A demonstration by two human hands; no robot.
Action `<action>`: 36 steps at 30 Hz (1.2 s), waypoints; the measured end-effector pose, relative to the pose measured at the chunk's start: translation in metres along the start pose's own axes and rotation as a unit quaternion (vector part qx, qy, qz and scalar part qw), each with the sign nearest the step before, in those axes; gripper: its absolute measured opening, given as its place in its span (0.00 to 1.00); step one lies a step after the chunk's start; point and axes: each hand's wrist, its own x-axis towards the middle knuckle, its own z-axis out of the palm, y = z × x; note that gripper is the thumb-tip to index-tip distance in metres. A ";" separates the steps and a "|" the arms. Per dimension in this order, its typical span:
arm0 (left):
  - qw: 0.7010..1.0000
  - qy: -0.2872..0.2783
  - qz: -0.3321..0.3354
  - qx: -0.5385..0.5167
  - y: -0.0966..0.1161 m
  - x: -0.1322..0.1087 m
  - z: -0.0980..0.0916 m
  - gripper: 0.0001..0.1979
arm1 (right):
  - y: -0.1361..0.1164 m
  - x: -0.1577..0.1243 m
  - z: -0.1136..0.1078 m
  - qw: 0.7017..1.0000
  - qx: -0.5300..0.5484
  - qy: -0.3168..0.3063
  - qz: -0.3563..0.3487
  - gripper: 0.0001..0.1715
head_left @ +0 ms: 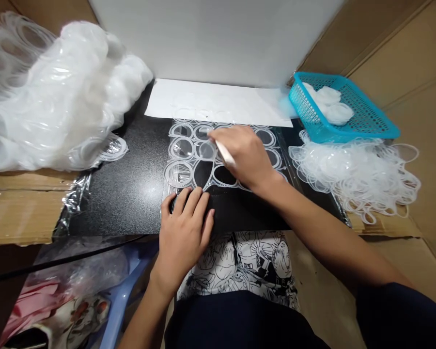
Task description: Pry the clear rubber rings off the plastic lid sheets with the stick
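A clear sheet with rows of whitish rings [179,173] lies on the black work surface [123,189]. My right hand [243,155] is closed around a white pen-like tool [225,154], over the upper middle of the sheet. The tool's far end is partly hidden by my fingers. My left hand [186,218] rests palm down at the sheet's near edge, fingers slightly spread, with nothing visible held in it. Some rings beneath my right hand are hidden.
A big heap of clear, ring-marked plastic [69,92] stands at the left. At the right, a blue basket [366,131] holds whitish pieces, with a pile of loose rings [356,174] before it. White paper [218,102] lies behind the sheet, against a pale wall [218,43].
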 end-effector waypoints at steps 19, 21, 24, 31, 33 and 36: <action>0.998 0.028 -0.051 -0.022 -0.036 -0.011 -0.015 0.17 | -0.041 -0.001 0.038 0.915 0.376 -0.138 0.048 0.12; 0.998 0.027 -0.053 -0.021 -0.036 -0.011 -0.015 0.17 | -0.041 0.000 0.037 0.918 0.369 -0.141 0.044 0.12; 0.998 0.027 -0.049 -0.020 -0.036 -0.011 -0.016 0.17 | -0.043 0.000 0.036 0.922 0.358 -0.145 0.030 0.11; 0.999 0.016 -0.045 -0.012 -0.037 -0.007 -0.015 0.18 | -0.047 -0.006 0.038 0.957 0.246 -0.112 -0.102 0.15; 0.999 0.014 -0.045 -0.010 -0.038 -0.007 -0.015 0.18 | -0.049 -0.011 0.039 0.969 0.179 -0.090 -0.142 0.16; 0.999 0.010 -0.043 -0.011 -0.039 -0.009 -0.015 0.19 | -0.054 -0.017 0.041 0.978 0.090 -0.088 -0.165 0.17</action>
